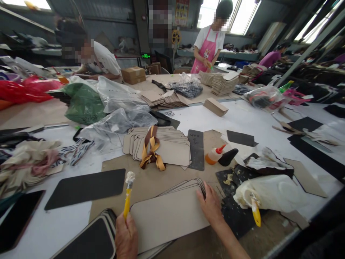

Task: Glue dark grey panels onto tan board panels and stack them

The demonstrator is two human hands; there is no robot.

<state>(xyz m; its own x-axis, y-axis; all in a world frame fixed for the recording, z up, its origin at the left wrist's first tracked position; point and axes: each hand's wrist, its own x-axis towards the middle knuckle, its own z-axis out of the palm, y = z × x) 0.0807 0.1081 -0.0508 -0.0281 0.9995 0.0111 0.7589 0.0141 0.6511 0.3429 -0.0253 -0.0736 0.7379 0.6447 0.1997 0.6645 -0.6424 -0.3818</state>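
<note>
My left hand (pixel 126 237) grips a yellow-handled glue brush (pixel 128 194) upright, its bristles clogged with whitish glue. My right hand (pixel 211 205) lies across the edge of a stack of beige rounded panels (pixel 168 219), fingers curled over its far corner. Left of that stack sits a black-faced panel (pixel 91 237) with a pale rim. Farther up, a ribbon-tied bundle of beige panels (pixel 159 147) rests on a brown sheet (pixel 151 183). To the right, a cut-open white plastic jug (pixel 272 194) lies on its side, with a second yellow brush handle (pixel 256 212) sticking out.
A small orange-capped glue bottle (pixel 214 155) and several black panels lie on the white work table (pixel 237 118). Clear plastic bags (pixel 115 122) and red bags (pixel 27 90) lie farther left. Co-workers stand beyond: one in a pink apron (pixel 208 46), another in a white shirt (pixel 104 59).
</note>
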